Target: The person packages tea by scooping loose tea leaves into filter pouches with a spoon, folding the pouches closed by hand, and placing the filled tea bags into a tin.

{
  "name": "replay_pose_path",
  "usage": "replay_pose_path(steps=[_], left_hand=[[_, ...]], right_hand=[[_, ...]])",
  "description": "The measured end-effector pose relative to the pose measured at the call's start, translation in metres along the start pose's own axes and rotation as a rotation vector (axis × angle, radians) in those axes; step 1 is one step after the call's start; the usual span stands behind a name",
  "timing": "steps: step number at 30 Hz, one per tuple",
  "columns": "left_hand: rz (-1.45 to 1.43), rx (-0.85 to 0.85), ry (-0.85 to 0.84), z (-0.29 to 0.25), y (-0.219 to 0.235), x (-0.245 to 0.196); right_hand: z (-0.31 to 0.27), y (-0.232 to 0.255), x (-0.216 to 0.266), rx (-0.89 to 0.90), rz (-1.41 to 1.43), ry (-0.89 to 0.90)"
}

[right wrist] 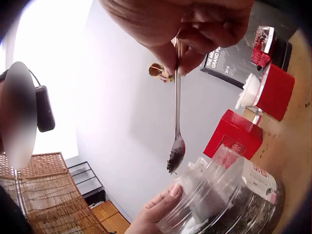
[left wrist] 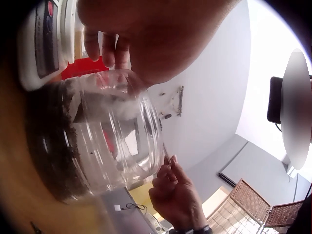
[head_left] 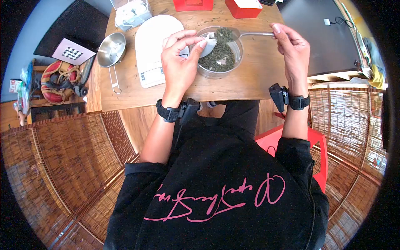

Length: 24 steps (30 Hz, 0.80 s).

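A clear round jar [head_left: 240, 58] partly filled with dark dried leaves [head_left: 216, 62] stands at the table's near side. Over its left rim, the left hand [head_left: 180, 66] pinches a small white pouch [head_left: 209, 46] between thumb and fingers. The right hand [head_left: 295, 50] holds the end of a metal spoon [head_left: 254, 33] by its handle, and the spoon's bowl carries a heap of leaves above the jar. In the right wrist view the loaded spoon [right wrist: 178, 146] points down beside the pouch's opening.
Left of the jar lies a white kitchen scale [head_left: 156, 41], with a metal pan [head_left: 111, 50] farther left. A clear box of white pouches [head_left: 132, 16] and red boxes [head_left: 243, 9] stand at the far side. A black surface [head_left: 316, 37] is on the right.
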State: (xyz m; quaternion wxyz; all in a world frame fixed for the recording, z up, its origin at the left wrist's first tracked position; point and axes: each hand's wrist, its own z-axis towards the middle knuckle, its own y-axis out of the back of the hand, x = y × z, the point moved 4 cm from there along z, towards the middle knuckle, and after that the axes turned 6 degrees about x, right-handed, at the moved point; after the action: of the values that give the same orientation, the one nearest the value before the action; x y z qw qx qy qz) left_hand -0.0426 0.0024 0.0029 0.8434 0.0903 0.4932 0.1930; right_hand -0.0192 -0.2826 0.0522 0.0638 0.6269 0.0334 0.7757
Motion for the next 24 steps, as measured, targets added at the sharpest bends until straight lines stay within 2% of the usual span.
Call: replay_pose_path(steps=[1,6,8,11,18,20,24], left_hand=[[-0.001,0.001,-0.001,0.0,0.0,-0.001],[-0.047,0.037,0.053,-0.001,-0.002,-0.003],[-0.051,0.039,0.056,-0.002,-0.002,-0.002],[-0.05,0.047,0.061,-0.002,-0.002,-0.002],[-0.062,0.077,0.076,-0.002,-0.003,-0.001],[-0.056,0.078,0.071,-0.001,-0.003,-0.004],[-0.046,0.081,0.043,-0.001,-0.003,-0.003]], right_hand=[[0.0,-0.002,0.011,-0.047,-0.041,0.096],[-0.007,-0.014,0.038,-0.064,-0.269,0.259],[-0.014,-0.025,0.055,0.021,-0.415,0.447],[-0.015,-0.028,0.061,0.023,-0.443,0.528],[-0.016,-0.025,0.075,0.018,-0.529,0.572],[-0.017,-0.032,0.075,0.113,-0.555,0.61],[-0.018,-0.033,0.073,0.148,-0.553,0.609]])
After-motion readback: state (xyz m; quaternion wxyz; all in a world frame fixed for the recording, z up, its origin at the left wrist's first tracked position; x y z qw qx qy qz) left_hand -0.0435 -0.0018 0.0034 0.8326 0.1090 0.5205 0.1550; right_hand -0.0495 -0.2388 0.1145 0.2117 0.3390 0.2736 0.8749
